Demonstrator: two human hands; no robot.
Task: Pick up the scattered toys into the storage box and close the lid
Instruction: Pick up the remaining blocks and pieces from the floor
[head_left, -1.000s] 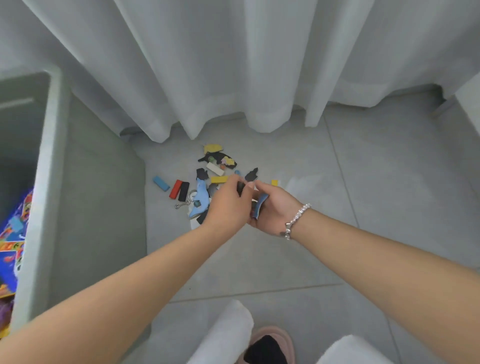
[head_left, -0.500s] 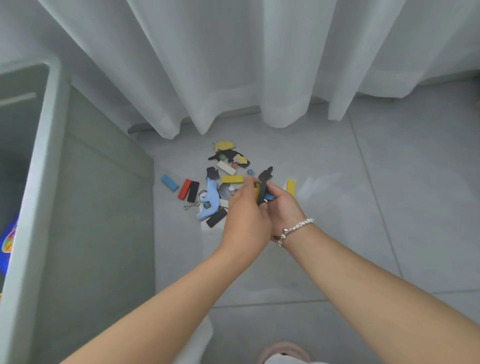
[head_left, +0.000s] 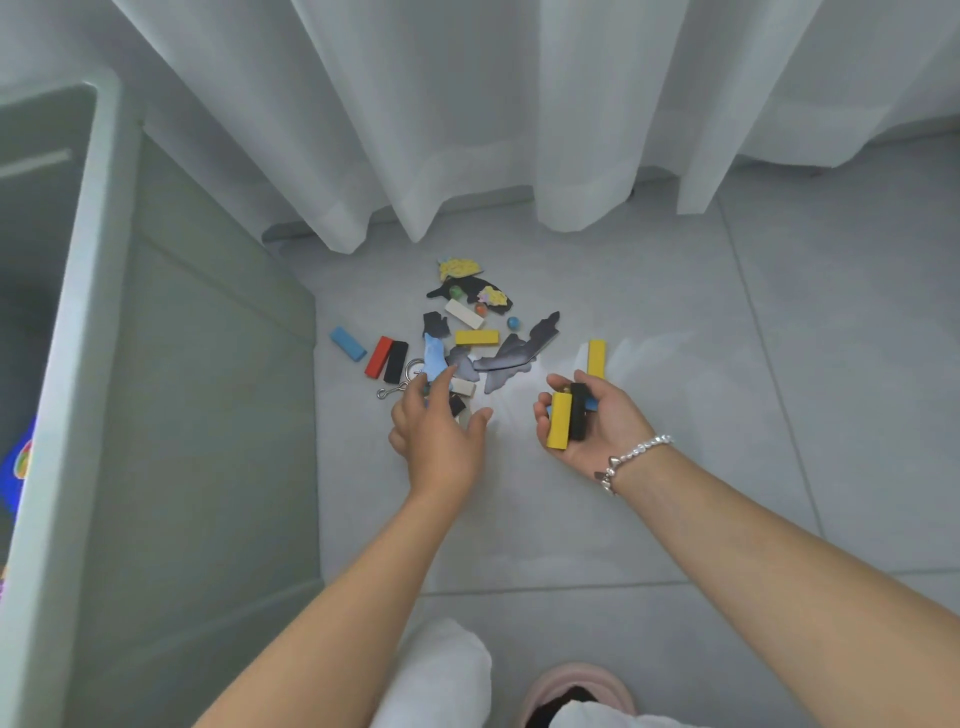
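Small toys lie scattered on the grey tile floor: a blue block (head_left: 347, 343), a red block (head_left: 377, 356), a black block (head_left: 396, 361), a yellow block (head_left: 476, 338), another yellow block (head_left: 596, 358), dark puzzle pieces (head_left: 519, 349) and a metal ring clip (head_left: 402, 382). My left hand (head_left: 439, 431) hovers palm down over the near edge of the pile, fingers spread, holding nothing that shows. My right hand (head_left: 587, 421) is palm up and cradles a yellow block (head_left: 558, 427) and a black block (head_left: 576, 418). The pale green storage box (head_left: 98, 364) stands open at the left.
White curtains (head_left: 467, 114) hang to the floor just behind the toys. My knees in white trousers (head_left: 441, 675) and a pink slipper (head_left: 576, 691) are at the bottom. Colourful items (head_left: 15, 467) lie inside the box.
My hands were together over the pile; they have separated. The left hand has moved left and opened over the toys, and the right hand has turned palm up with two blocks in it.
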